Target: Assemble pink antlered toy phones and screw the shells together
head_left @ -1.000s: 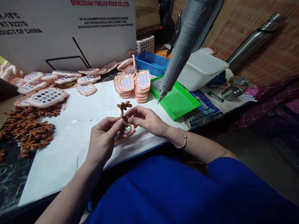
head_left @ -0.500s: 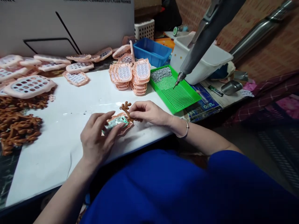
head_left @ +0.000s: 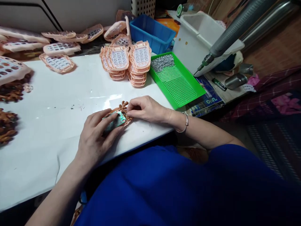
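Note:
On the white work surface, my left hand (head_left: 96, 128) grips a green circuit board (head_left: 118, 118) that lies in a peach plastic casing (head_left: 127, 123), thumb along the near edge and fingers over the far side. My right hand (head_left: 147, 109) pinches a brown antler-shaped piece (head_left: 123, 106) at the casing's right end. The piece's branches stick up beyond the board, and its lower part rests at the rim. My right fingertips hide part of the contact. A thin bracelet (head_left: 186, 122) is on the right wrist.
Stacked peach casings (head_left: 140, 64) stand behind the hands. A green tray (head_left: 176, 83) holds silver screws (head_left: 162, 62); an electric screwdriver (head_left: 208, 59) hangs above its right side. Brown antler pieces (head_left: 7, 127) are heaped at left. A blue bin (head_left: 151, 33) and white tub (head_left: 188, 44) stand behind.
The brown antler piece has gone from raised above the casing to lower, lying against its right end. My left fingers have settled further over the board. The view has shifted right and down.

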